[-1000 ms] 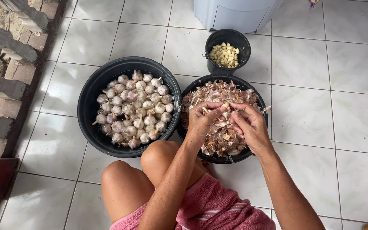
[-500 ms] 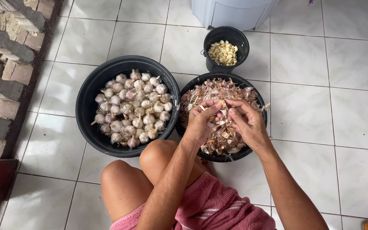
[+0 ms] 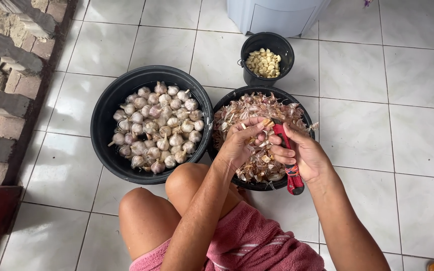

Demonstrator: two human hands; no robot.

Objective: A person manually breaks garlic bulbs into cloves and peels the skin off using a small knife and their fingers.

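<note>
A: Where's the clove (image 3: 266,123) rn?

B: Pinched in the left hand (image 3: 239,145), fingers closed round it, held over the peel tub (image 3: 305,116). Only its tip shows above the fingertips.

A: And the right hand (image 3: 305,158)?

B: Clamped on a red knife (image 3: 286,155). Handle end sticks out below the palm, toward the person; blade end points up and away, at the clove. Blade itself is hidden, can't tell if it's touching.

A: So which way does the clove lie from the knife?

B: Just left of and a bit beyond its top end, hands nearly touching. Knife's long axis runs near-to-far, tilted slightly left at the top. Left hand is the nearer one to the clove, obv, it's holding it.

A: Other stuff?

B: Big tub (image 3: 104,120) of whole bulbs (image 3: 159,128) to the left, beside the peel tub. Small bucket (image 3: 288,52) of peeled cloves (image 3: 263,62) beyond, on the tile floor (image 3: 393,100).
</note>
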